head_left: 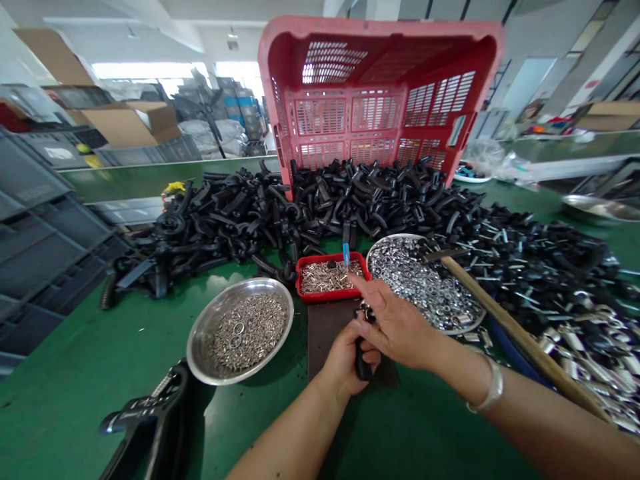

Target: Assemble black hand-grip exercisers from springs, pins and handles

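A black handle-like part (363, 363) is wrapped in the fingers of my left hand (345, 357), above a dark plate (320, 333) on the green table. My right hand (397, 323) lies over its top end, where a small shiny metal piece shows; the index finger points forward and the thumb rests near the part. Whether the right fingers pinch something is hidden. Just ahead stands a red tray (327, 295) of small metal pins, with a blue-tipped tool (346, 253) at its back. A steel bowl (200, 347) of small metal pieces, two rings on top, is to the left.
Behind the tray, black parts (225, 213) are heaped before a tipped red crate (380, 28). A round tray (425, 287) of metal pieces and a wooden-handled hammer (500, 317) lie right, beside springs (595, 360). A black assembly (155, 420) sits front left; grey crates (45, 233) stand beyond.
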Tool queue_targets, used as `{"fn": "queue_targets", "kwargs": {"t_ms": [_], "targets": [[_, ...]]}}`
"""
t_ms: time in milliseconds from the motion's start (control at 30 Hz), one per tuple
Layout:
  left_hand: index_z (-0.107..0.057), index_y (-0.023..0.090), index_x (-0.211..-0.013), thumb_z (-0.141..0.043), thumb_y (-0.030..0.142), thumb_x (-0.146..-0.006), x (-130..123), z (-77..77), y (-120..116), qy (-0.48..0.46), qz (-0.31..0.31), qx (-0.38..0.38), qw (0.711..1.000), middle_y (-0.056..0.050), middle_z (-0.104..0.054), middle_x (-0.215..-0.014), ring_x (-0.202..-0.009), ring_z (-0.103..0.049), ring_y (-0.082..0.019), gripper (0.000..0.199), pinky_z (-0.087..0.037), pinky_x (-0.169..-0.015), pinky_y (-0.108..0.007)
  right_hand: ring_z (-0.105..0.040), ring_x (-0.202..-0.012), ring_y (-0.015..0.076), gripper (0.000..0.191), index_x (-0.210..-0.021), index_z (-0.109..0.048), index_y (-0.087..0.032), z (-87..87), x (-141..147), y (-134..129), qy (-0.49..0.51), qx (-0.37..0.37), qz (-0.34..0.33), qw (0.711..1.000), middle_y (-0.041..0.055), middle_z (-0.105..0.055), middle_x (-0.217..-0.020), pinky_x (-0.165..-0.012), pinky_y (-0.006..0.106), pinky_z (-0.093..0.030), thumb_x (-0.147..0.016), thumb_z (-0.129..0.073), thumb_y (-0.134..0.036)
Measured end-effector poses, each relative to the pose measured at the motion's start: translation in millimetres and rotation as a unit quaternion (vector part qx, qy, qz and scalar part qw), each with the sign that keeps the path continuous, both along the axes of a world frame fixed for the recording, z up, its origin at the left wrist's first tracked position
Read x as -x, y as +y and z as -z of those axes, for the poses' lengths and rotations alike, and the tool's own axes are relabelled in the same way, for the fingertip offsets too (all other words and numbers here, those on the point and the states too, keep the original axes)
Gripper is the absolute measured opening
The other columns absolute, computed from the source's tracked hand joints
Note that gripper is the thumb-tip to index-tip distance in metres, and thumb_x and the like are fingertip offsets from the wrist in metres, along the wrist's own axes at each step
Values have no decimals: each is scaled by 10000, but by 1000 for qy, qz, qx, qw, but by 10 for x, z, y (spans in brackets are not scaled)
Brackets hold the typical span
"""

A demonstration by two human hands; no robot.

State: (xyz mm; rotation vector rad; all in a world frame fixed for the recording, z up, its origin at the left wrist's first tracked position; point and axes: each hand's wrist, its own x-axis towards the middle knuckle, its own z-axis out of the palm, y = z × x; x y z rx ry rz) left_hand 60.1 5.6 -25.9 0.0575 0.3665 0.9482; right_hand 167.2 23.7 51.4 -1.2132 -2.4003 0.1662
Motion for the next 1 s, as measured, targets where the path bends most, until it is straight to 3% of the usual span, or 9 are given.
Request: {"fn": "queue_targets", "kwargs": {"t_ms": [67,133,233,300,400,567,700,833,1000], "targets": [[-531,117,-800,-631,273,-743,51,-19,25,-49,-1,20,999,46,-400,-580,-405,-287,3,193,-223,-320,-68,-535,-971,209,653,-1377,-179,-183,-28,-82,26,54,25,-37,998,148,-470,-1201,-784,379,-479,-829,-452,-408],[-543,109,-855,-601,280,-773,90,-40,36,-81,-2,20,997,27,-441,-632,-416,-294,6,199,-231,-323,-65,-553,-926,189,571,-1323,-303,-212,-19,-194,42,59,25,-59,996,117,-517,-1150,-776,360,-487,-811,-509,-358],[-542,128,-859,-611,275,-764,117,-53,24,-90,-5,-13,996,26,-449,-650,-419,-292,4,189,-227,-330,-70,-580,-866,174,330,-1156,-497,-225,51,-314,-12,42,-64,-65,995,72,-618,-971,-741,324,-495,-826,-502,-238],[-544,152,-879,-634,296,-742,131,-55,7,-71,0,-50,996,30,-452,-646,-415,-290,-3,218,-217,-335,-84,-587,-844,173,328,-1156,-501,-206,92,-337,-109,32,-137,-66,988,69,-641,-910,-733,320,-496,-829,-488,-189],[-554,161,-893,-638,450,-700,166,-58,-10,-22,14,-112,993,29,-474,-647,-385,-260,-2,358,-201,-337,-118,-582,-870,191,401,-1207,-471,-172,67,-299,-307,-22,-186,-98,977,92,-642,-942,-716,321,-501,-807,-485,-142],[-464,156,-607,-521,745,-558,227,-44,-12,121,1,-207,971,36,-400,-509,-402,-299,-43,594,-250,-393,-178,-608,-769,211,351,-1095,-567,-159,-155,-131,-586,-65,-253,-139,955,108,-674,-853,-594,329,-515,-815,-364,-101],[-426,165,-547,-527,782,-477,276,-26,-8,181,10,-239,954,28,-388,-498,-476,-367,-79,630,-306,-466,-209,-617,-699,214,315,-955,-614,-140,-212,7,-686,-43,-290,-105,950,115,-675,-751,-534,316,-506,-807,-342,-83],[-421,165,-538,-525,788,-463,270,-49,-6,201,6,-234,951,28,-386,-514,-480,-372,-80,636,-292,-455,-211,-614,-719,209,279,-986,-592,-165,-81,21,-657,-16,-280,-72,957,100,-668,-748,-556,307,-490,-808,-388,-98],[-490,158,-735,-570,661,-614,108,-77,-2,203,-43,-187,960,66,-357,-496,-420,-302,-47,523,-244,-416,-180,-587,-624,173,213,-905,-573,-152,147,-108,-377,28,-230,48,972,80,-631,-687,-556,281,-452,-858,-433,-306]]}}
